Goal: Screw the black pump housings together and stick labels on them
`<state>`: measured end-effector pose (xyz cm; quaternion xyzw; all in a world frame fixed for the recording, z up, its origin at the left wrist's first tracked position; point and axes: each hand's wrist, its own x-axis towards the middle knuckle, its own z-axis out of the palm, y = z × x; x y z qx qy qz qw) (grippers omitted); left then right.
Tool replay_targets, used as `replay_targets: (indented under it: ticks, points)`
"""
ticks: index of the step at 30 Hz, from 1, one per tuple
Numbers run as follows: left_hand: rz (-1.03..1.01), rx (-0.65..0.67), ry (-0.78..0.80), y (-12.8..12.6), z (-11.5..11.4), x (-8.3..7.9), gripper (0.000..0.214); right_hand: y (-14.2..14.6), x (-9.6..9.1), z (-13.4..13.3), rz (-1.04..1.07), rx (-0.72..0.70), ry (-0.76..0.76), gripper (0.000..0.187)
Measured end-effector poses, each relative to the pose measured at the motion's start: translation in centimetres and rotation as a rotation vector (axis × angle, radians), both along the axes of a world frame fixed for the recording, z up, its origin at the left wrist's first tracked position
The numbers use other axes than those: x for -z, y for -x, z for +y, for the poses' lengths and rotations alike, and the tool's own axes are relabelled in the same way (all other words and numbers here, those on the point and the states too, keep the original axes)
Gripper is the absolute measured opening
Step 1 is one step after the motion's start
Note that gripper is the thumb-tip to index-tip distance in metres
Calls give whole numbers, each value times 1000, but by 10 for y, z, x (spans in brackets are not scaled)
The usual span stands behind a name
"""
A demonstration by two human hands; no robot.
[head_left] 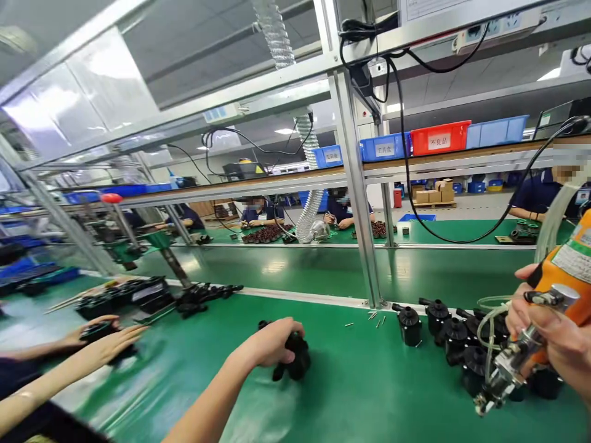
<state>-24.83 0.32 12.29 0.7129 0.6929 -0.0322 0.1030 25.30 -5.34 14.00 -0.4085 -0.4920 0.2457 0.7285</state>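
Head view: at the far left of a green worktop [351, 394], we see a co-worker's hands [115, 344] around a black piece [96, 331]. Just beyond them sits a black tray [117, 299] of dark parts, and to its right a loose row of black components [198, 298]. Near the middle, the wearer's left hand [273, 346] is clamped over a black housing [301, 362], fingers across its top and thumb in front; the housing is on the worktop under that hand, and well apart from the right one. The palm and fingers cover much of it, so we cannot tell exactly how it is turned. Farther right, a few small metal pins [373, 316] are scattered near the foot of a silver post [355, 203]. Next comes a cluster of black housings with spouts [455, 338]. At the right edge, the right hand [566, 349] is wrapped around an orange tool [570, 271], its metal end angled down in front of the cluster.
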Motion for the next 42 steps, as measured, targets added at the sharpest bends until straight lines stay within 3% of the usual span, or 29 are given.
replay_targets:
  ticks: [3,6,11,14,16,18,24,29,32,36,42]
  points:
    - [-104,52,12,-12,-2,7,49,9,-2,-1,47,3,49,52]
    - [-237,142,58,-59,0,24,48,22,-10,-3,82,-20,-6,49]
    - [-836,360,190,-182,5,82,49,38,-15,4,118,5,-48,45]
    - [-1122,305,192,-237,5,118,48,44,-17,10,166,17,-98,47]
    - [-1263,276,182,-255,5,133,48,47,-18,13,184,21,-125,48]
    - [-1322,264,183,-260,4,137,46,49,-19,16,183,28,-128,47]
    - [-1321,280,196,-258,0,126,41,53,-19,24,210,12,-128,47]
    - [-1345,281,231,-262,1,129,39,59,-16,29,120,36,-135,44]
    - [-1355,299,233,-262,2,131,39,70,-10,35,74,44,-144,41]
    - [-1321,330,201,-261,2,132,42,83,2,43,90,-76,-103,50]
    - [-1247,386,140,-260,2,136,41,81,17,44,71,-110,-27,58]
